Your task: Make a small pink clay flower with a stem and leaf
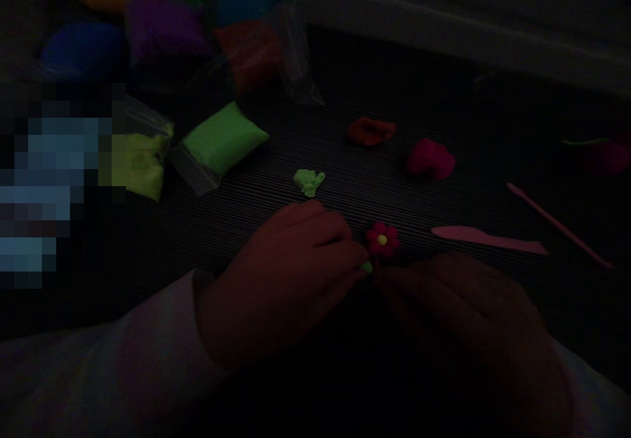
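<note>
A small clay flower (389,232) with magenta petals and a yellow centre stands out in the dim light between my hands. My left hand (280,280) is closed in a pinch on a small piece of green clay (366,267), just below the petals. Beneath the flower, the fingertips of my right hand (473,313) are pinched together at its thin stem, which is mostly hidden. The two hands' fingertips nearly meet. Beyond my left hand lies a loose lump of light green clay (308,182).
Magenta clay (430,160) and orange-red clay (371,131) lie further back. A pink plastic knife (488,237) and a thin pink stick tool (557,224) are at the right. Bags of green clay (224,139), yellow clay (145,165) and several other colours fill the left and back.
</note>
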Demonstrator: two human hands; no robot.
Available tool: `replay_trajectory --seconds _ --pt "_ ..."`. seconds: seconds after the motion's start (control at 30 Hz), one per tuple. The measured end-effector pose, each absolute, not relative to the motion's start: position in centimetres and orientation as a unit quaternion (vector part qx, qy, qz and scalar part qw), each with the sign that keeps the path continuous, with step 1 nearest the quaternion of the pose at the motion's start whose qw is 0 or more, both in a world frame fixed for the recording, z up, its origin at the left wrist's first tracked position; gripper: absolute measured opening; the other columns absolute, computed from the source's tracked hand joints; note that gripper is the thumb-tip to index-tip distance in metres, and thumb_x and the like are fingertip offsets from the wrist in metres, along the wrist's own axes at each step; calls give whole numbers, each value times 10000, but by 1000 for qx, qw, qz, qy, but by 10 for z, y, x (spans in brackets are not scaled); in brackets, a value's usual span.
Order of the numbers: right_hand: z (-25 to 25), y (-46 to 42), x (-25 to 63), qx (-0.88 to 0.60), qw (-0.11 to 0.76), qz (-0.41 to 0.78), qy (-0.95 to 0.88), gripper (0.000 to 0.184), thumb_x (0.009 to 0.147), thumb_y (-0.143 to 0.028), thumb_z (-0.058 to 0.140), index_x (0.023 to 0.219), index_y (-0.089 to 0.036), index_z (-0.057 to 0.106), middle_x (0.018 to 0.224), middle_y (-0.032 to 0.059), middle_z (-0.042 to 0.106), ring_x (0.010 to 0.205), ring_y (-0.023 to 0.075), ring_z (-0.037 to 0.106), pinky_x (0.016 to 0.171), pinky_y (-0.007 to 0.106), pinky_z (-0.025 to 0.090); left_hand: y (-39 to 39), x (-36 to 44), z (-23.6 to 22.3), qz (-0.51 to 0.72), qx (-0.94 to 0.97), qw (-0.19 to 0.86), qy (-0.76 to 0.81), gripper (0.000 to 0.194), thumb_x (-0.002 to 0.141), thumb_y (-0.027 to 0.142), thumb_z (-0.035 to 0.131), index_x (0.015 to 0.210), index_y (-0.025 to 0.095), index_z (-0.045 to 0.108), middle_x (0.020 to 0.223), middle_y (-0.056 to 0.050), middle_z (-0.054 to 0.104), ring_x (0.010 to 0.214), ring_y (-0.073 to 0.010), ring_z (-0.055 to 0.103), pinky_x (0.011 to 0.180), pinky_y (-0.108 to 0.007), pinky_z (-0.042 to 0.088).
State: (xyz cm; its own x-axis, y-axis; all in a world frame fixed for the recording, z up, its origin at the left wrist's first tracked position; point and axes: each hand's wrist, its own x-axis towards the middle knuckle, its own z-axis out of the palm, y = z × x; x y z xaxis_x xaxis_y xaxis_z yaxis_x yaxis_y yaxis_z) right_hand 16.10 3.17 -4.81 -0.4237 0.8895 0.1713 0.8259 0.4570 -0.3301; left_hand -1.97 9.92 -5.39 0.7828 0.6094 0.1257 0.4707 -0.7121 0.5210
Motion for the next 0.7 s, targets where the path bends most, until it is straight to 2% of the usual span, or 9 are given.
replay_trajectory --seconds 0.7 --pt "-46 31 161 -506 163 90 -842 123 809 -187 462 847 -182 579 657 1 605 584 131 517 548 280 349 99 -18 -55 145 913 239 296 107 792 240 489 821 205 586 776 3 568 740 -129 482 681 -287 371"
